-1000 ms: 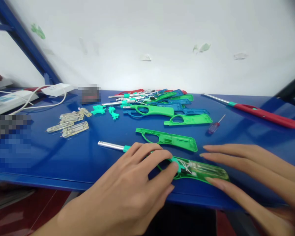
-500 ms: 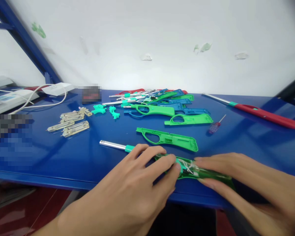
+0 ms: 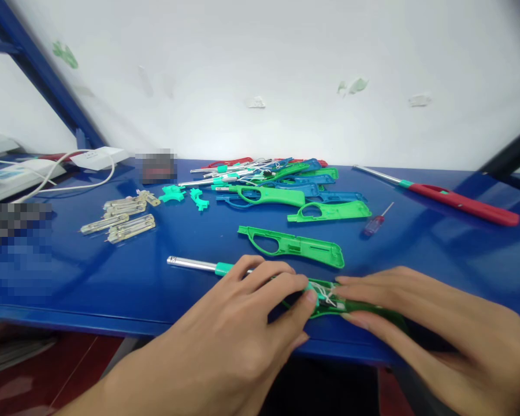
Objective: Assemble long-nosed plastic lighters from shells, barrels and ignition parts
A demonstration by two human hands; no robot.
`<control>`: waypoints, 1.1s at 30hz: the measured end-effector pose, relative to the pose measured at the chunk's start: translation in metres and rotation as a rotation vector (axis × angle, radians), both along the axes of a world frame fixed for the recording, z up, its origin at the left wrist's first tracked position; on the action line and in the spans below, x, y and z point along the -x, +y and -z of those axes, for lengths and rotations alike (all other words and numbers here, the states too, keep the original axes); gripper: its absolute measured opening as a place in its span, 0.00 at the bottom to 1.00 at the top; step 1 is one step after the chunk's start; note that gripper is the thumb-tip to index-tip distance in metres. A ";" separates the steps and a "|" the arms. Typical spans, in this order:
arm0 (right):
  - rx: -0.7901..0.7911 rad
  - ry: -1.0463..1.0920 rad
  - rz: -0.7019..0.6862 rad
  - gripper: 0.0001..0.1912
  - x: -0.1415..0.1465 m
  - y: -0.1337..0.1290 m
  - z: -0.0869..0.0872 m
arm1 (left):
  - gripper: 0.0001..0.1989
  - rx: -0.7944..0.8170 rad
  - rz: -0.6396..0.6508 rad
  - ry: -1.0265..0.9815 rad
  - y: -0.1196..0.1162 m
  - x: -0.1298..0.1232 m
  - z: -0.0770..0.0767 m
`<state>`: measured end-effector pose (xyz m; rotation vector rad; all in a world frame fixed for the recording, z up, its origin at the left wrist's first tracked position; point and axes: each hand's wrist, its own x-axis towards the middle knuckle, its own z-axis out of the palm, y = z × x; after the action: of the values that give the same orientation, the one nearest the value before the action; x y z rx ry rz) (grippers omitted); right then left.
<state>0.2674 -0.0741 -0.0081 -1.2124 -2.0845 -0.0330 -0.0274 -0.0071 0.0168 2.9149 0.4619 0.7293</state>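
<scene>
Near the front edge of the table lies a partly assembled gas lighter [image 3: 323, 293], its green half-shell facing up with white wires and a teal piece inside. Its silver barrel [image 3: 193, 263] points left. My left hand [image 3: 238, 318] is closed over the middle of the lighter, thumb and fingertips at the teal piece. My right hand [image 3: 433, 323] pinches the handle end between thumb and fingers, partly hiding it. Just beyond them rests a separate green half-shell [image 3: 312, 247], hollow side up.
A heap of lighter parts [image 3: 264, 179] lies at the back. To its left are teal triggers [image 3: 173, 193] and clear fuel tanks [image 3: 130, 227]. A small screwdriver [image 3: 375, 224] and a whole red lighter [image 3: 468, 205] lie on the right. A white cable [image 3: 82, 186] curls at the left.
The lighter and both hands have shifted slightly left in view, with the whole scene drifting a little too. Both hands keep their hold.
</scene>
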 end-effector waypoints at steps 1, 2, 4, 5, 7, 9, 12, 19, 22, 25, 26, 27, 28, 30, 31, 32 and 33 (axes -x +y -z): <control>-0.002 -0.002 0.000 0.11 0.000 0.000 0.000 | 0.14 0.006 0.002 0.001 0.000 -0.001 0.000; -0.003 -0.008 0.000 0.11 0.000 0.000 0.001 | 0.14 0.005 0.001 -0.002 0.000 -0.001 -0.001; -0.010 -0.025 0.005 0.11 0.000 0.000 0.001 | 0.14 0.000 -0.003 0.004 -0.001 -0.003 -0.002; -0.013 -0.036 0.005 0.10 0.000 0.000 0.001 | 0.15 -0.007 -0.007 0.012 -0.002 -0.003 -0.002; -0.022 -0.058 0.003 0.10 -0.001 0.002 -0.001 | 0.16 -0.018 -0.015 0.027 -0.003 -0.004 -0.003; -0.027 -0.084 -0.008 0.09 0.000 0.004 -0.005 | 0.16 -0.005 -0.019 0.028 -0.003 -0.004 -0.002; -0.034 -0.109 -0.022 0.09 0.000 0.006 -0.010 | 0.16 0.041 -0.008 0.027 -0.003 -0.004 -0.001; -0.024 -0.035 -0.011 0.07 0.005 0.008 -0.014 | 0.15 0.065 0.015 0.052 0.000 -0.002 0.001; -0.030 -0.039 -0.008 0.07 0.006 0.009 -0.014 | 0.15 0.107 0.012 0.051 0.000 -0.002 0.001; -0.024 -0.023 0.007 0.09 0.007 0.008 -0.012 | 0.15 0.154 0.012 0.036 -0.002 0.000 0.002; -0.021 -0.017 0.010 0.09 0.007 0.007 -0.011 | 0.15 0.166 0.011 0.032 -0.002 0.000 0.002; -0.018 -0.013 0.014 0.10 0.008 0.007 -0.010 | 0.14 0.166 0.012 0.025 -0.002 0.000 0.002; -0.015 -0.015 0.014 0.10 0.008 0.007 -0.010 | 0.14 0.161 0.009 0.023 -0.002 0.000 0.002; -0.027 -0.016 0.020 0.10 0.009 0.006 -0.009 | 0.13 0.135 0.003 0.019 -0.001 -0.001 0.002; -0.035 -0.014 0.023 0.10 0.009 0.006 -0.009 | 0.12 0.115 -0.004 0.016 0.000 -0.002 0.001; -0.047 -0.005 0.028 0.10 0.009 0.006 -0.008 | 0.12 0.093 -0.017 0.014 0.001 -0.003 0.001; -0.055 0.007 0.031 0.10 0.010 0.005 -0.007 | 0.12 0.064 -0.025 0.006 0.001 -0.004 0.000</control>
<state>0.2577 -0.0688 -0.0008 -1.2099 -2.0458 -0.0999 -0.0239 -0.0060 0.0164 2.8576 0.5128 0.6955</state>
